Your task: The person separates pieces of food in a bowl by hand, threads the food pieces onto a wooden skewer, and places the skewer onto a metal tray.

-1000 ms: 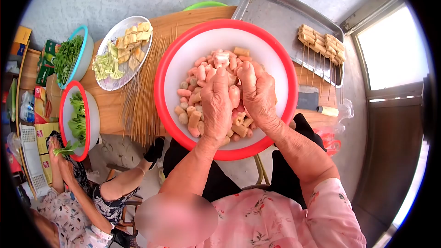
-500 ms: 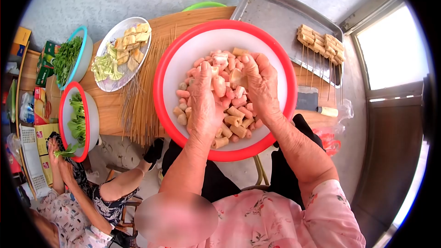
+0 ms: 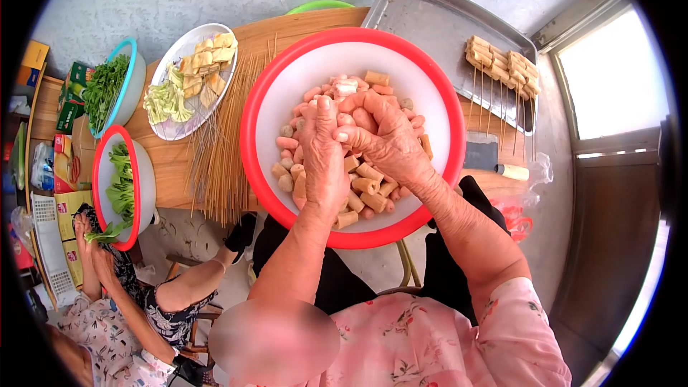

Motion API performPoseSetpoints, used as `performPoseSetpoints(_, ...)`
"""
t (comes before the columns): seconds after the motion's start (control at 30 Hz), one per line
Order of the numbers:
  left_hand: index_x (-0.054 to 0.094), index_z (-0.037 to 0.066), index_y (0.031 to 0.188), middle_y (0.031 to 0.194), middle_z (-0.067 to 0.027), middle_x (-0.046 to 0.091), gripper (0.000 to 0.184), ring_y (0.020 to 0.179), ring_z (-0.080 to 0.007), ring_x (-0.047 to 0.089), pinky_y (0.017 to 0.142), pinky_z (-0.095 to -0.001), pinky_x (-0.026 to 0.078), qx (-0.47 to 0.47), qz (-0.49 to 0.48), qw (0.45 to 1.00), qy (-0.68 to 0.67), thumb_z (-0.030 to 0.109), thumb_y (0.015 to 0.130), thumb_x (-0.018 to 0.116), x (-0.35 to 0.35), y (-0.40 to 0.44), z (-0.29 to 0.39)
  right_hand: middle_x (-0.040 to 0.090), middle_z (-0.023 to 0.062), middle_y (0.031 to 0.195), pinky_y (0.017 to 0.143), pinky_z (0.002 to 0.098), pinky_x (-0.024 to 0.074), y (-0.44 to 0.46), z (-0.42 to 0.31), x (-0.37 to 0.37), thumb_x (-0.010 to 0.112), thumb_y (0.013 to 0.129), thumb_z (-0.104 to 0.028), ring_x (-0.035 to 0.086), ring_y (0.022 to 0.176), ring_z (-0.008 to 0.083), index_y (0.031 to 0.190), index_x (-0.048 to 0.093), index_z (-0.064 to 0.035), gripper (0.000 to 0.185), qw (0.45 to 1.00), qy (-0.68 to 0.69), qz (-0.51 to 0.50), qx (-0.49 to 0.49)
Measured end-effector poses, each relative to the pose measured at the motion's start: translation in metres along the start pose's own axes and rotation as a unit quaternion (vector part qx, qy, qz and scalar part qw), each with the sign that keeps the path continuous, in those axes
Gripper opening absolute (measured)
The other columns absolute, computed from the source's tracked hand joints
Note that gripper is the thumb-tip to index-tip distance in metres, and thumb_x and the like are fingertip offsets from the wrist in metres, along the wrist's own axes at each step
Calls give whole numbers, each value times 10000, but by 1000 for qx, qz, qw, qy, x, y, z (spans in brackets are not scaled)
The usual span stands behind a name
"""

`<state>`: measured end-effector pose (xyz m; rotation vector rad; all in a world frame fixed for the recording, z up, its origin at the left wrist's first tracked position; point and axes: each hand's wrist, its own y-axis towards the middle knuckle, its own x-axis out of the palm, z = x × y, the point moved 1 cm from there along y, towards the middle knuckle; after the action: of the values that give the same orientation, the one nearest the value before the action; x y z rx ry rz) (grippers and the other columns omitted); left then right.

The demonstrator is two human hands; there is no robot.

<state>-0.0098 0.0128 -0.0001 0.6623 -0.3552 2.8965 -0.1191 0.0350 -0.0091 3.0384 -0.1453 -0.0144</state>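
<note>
A wide white bowl with a red rim (image 3: 437, 75) holds many small pink sausages (image 3: 288, 143) and short hollow tan tubes (image 3: 370, 186). Over its middle, my left hand (image 3: 322, 161) is closed with the thumb pointing up; whatever sits in its fingers is hidden. My right hand (image 3: 393, 140) meets it from the right, fingers curled and thumb tip near the left thumb. Pinkish pieces show between and behind the hands, but I cannot tell whether they are held or lie in the bowl.
Loose skewers (image 3: 226, 143) lie left of the bowl beside an oval plate (image 3: 159, 72) of sliced food. At right are a metal tray (image 3: 423, 18) with skewered tan rolls (image 3: 502, 64) and a cleaver (image 3: 481, 156). Another person's hand (image 3: 93, 251) is near a red-rimmed basin (image 3: 147, 186) of greens.
My right hand has moved left and curled its fingers, closing the gap to my left hand. A tan tube seen by the right fingers earlier is no longer visible there.
</note>
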Motion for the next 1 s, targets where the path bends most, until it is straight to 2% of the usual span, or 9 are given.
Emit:
performPoseSetpoints(0.07, 514, -2, 1200, 1050, -67, 568, 484, 902, -112, 576, 731, -239, 506, -1, 6, 1000, -13, 413, 956, 467, -2, 0, 1, 605, 50, 926, 689, 264, 494, 0, -3, -1, 781, 734, -260, 578, 820, 129, 994, 589, -33, 395, 996, 70, -7, 49)
performPoseSetpoints(0.13, 532, 55, 962, 800, 21, 520, 333, 658, -24, 477, 568, -161, 423, -34, -27, 998, 38, 388, 938, 522, -2, -2, 8, 603, 24, 880, 676, 249, 487, -1, -8, -6, 799, 713, -233, 567, 772, 102, 1005, 592, -46, 404, 989, 96, -17, 107)
performPoseSetpoints(0.37, 553, 45, 1013, 799, -14, 565, 327, 628, -37, 548, 441, -164, 421, -60, -15, 996, -57, 361, 937, 523, 7, 0, 3, 607, 10, 716, 647, 285, 482, -5, -14, -14, 797, 720, -223, 563, 663, 104, 969, 624, -58, 346, 989, -38, -33, 136)
performPoseSetpoints(0.43, 547, 78, 1021, 810, 0, 566, 284, 533, -8, 485, 335, -153, 321, -100, -18, 994, -49, 347, 958, 481, 11, -1, 5, 606, 23, 682, 646, 313, 478, -6, -8, -16, 782, 709, -248, 578, 669, 124, 936, 648, -80, 313, 992, -88, -19, 91)
performPoseSetpoints(0.67, 536, 73, 1050, 738, -8, 558, 290, 479, -30, 485, 310, -162, 307, -96, -60, 990, -79, 340, 961, 463, 6, 1, -6, 600, 32, 674, 648, 323, 469, -12, -23, -13, 723, 682, -293, 588, 660, 167, 888, 661, -118, 278, 980, -187, 27, 67)
performPoseSetpoints(0.77, 541, 68, 1046, 706, -7, 546, 314, 463, -44, 476, 313, -164, 311, -174, -70, 971, -144, 360, 954, 474, 5, 5, -3, 595, 23, 760, 586, 226, 520, -14, -31, -13, 705, 788, -135, 588, 660, 70, 988, 612, -13, 252, 986, -150, -41, 66)
performPoseSetpoints(0.87, 550, 55, 1040, 706, -12, 545, 334, 456, -60, 472, 328, -184, 342, -118, -3, 992, -39, 370, 950, 482, 4, 3, 5, 620, 22, 756, 554, 174, 467, -13, -35, -20, 571, 867, -20, 580, 719, 77, 1020, 569, -25, 153, 972, 181, -19, 146)
performPoseSetpoints(0.93, 563, 47, 1044, 722, -11, 539, 328, 485, -67, 477, 373, -203, 389, -40, 38, 992, 112, 355, 942, 509, -6, 9, 12, 615, 27, 786, 574, 176, 469, -10, -21, -32, 571, 864, -15, 578, 733, 70, 1011, 569, -16, 146, 977, 144, -28, 157)
performPoseSetpoints(1.0, 564, 42, 1067, 765, -19, 545, 330, 547, -70, 506, 415, -213, 416, 2, 27, 992, 120, 343, 937, 524, -17, 19, 14, 593, 28, 851, 637, 200, 478, -8, -22, -43, 576, 844, -1, 563, 780, 59, 1006, 569, -2, 162, 983, 80, -52, 155)
